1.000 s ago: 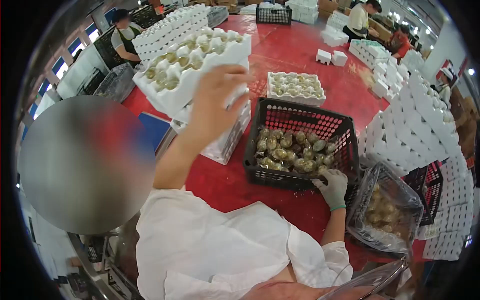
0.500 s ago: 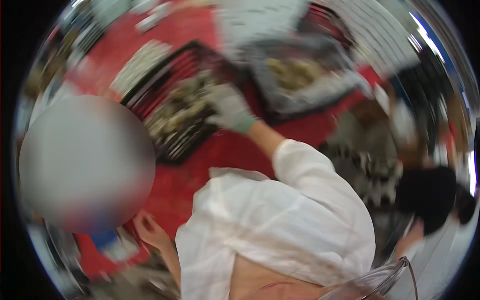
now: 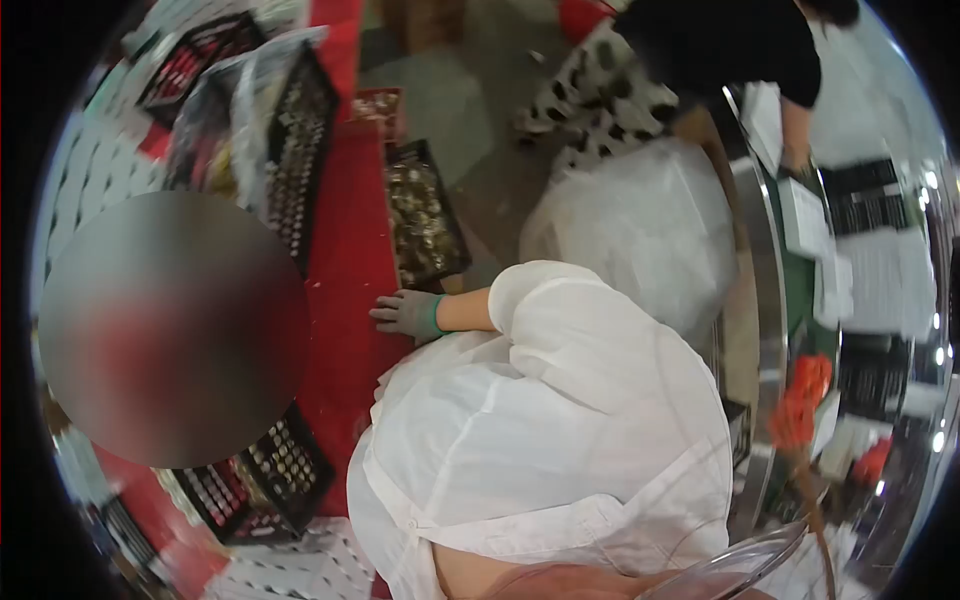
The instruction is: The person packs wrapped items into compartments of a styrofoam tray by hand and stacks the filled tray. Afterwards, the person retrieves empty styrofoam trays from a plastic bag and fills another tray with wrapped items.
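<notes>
Head view: the gloved right hand [image 3: 408, 314] rests at the edge of the red bench [image 3: 345, 225], fingers slightly spread and grasping nothing visible, near the filled crate [image 3: 425, 215]. The left hand is out of view, its state undeterminable. Light, flat contact best suits this support.

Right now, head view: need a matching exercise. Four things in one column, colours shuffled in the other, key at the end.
Things
1. Tabletop
2. Cuff on the gloved right hand
3. Co-worker's top
4. Bulky plastic bag

Colours
A. Black
B. Whitish, partly see-through
C. Green
D. Red

Pairs: 1-D, 2-C, 3-A, 4-B
</notes>
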### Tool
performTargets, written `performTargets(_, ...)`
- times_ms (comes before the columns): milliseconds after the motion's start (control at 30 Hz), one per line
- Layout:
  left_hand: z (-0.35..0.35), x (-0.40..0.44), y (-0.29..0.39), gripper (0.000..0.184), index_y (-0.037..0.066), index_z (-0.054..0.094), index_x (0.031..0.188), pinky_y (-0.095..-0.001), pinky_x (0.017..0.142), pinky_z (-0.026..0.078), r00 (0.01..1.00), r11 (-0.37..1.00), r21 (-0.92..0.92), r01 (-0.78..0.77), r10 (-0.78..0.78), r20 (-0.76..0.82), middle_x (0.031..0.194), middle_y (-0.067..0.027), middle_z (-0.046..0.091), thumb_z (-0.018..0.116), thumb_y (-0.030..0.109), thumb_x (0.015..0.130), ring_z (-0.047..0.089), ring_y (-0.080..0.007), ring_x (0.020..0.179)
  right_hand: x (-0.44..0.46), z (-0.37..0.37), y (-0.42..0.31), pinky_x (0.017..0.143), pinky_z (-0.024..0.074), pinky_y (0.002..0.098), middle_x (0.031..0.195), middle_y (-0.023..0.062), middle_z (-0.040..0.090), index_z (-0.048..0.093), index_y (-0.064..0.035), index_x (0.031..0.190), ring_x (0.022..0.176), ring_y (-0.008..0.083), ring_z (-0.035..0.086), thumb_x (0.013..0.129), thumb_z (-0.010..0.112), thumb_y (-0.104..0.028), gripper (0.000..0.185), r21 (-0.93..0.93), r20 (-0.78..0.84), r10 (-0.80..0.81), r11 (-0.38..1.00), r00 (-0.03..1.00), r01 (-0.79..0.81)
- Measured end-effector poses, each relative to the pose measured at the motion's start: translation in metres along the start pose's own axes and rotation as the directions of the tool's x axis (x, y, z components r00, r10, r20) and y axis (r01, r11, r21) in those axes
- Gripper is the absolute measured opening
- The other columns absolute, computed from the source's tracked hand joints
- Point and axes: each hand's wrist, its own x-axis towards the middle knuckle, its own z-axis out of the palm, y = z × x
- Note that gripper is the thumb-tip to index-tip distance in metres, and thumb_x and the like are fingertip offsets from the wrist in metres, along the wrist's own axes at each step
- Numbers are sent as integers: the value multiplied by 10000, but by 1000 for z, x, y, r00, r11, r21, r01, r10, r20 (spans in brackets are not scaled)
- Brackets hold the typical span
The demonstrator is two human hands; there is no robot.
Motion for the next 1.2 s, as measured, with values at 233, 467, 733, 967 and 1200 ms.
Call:
performTargets(233,7,75,-1,218,6,634,1085,-296,713,496,945,975,3,-221,214,247,959,-130,620,579,22,875,606,-243,814,6,-4,4,1172,212,454,1583,45,152,349,-234,1470,1456,288,120,839,651,-456,734,62,71,-44,997,997,40)
performTargets(467,31,108,7,220,9,634,1086,-293,711,493,894,951,-11,-310,295,336,946,-127,620,587,35,873,603,-234,806,10,0,14,1181,196,473,1593,28,105,325,-254,1479,1465,294,76,878,594,-443,684,93,95,-85,993,992,77)
performTargets(733,150,197,72,223,12,635,1086,-289,708,489,824,868,-125,-480,496,275,932,-123,620,597,49,869,600,-223,798,-43,11,59,904,465,479,1142,163,633,667,-84,1124,1068,350,583,817,628,-301,378,577,-111,-18,813,994,79)
performTargets(967,232,283,141,226,15,635,1086,-286,705,485,699,727,-233,-646,686,204,919,-120,620,606,62,867,597,-214,790,-225,87,154,803,506,481,965,152,670,708,-96,934,942,341,635,768,591,-313,298,558,-149,630,690,762,-462)
performTargets(1200,221,301,140,231,18,636,1087,-283,703,482,535,627,-290,-723,774,338,907,-116,620,614,74,864,594,-204,782,-395,245,50,809,518,430,997,144,700,735,-107,998,919,334,666,802,598,-274,292,492,271,875,233,402,-839)
